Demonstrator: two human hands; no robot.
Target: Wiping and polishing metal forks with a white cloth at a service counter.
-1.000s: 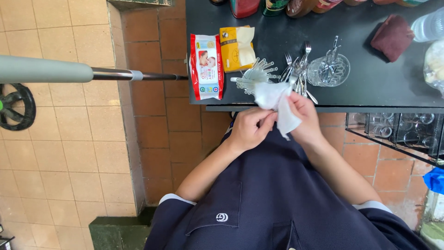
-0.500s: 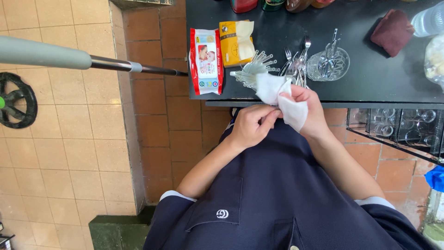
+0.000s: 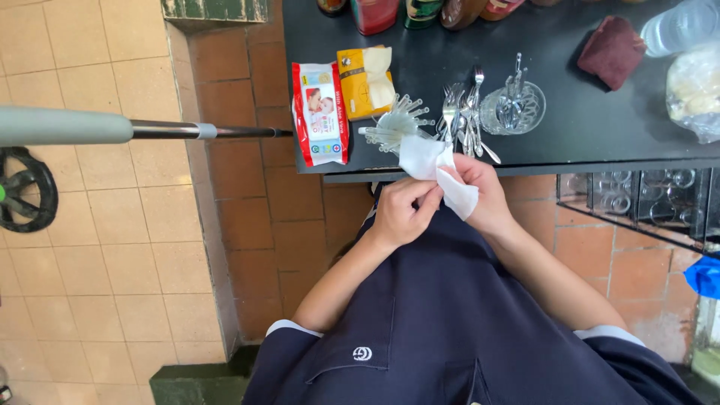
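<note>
Just below the near edge of a black tabletop [image 3: 585,127], a white paper napkin [image 3: 439,169] is held between both hands, seen from above. The left hand [image 3: 401,214] is closed around the napkin's near part, fingers curled in a pinch. The right hand [image 3: 480,195] is wrapped about the napkin from the right side, with the loose corner draped over it. Whether something is hidden inside the folds cannot be told.

The napkin is judged to be very light, soft and limp, easily crumpled or torn if pulled hard; it is best taken by a folded edge or bunched middle, not by a single thin corner.

On the tabletop, just beyond the hands, a bunch of clear plastic sticks [image 3: 394,124] is fanned out, with metal forks and spoons [image 3: 465,112] lying beside it to the right. A clear glass dish [image 3: 514,109] with a utensil in it stands further right. A red and white pack of wet wipes [image 3: 319,112] lies to the left, and a yellow pack of tissues [image 3: 365,81] next to it. A dark red cloth [image 3: 611,51] rests at the far right, near a clear plastic bag [image 3: 694,90]. Bottles [image 3: 420,11] are lined along the far edge. A grey-handled pole [image 3: 112,129] reaches in from the left above a tiled floor [image 3: 97,247]. Dark navy clothing [image 3: 450,322] is worn by the person.
</note>
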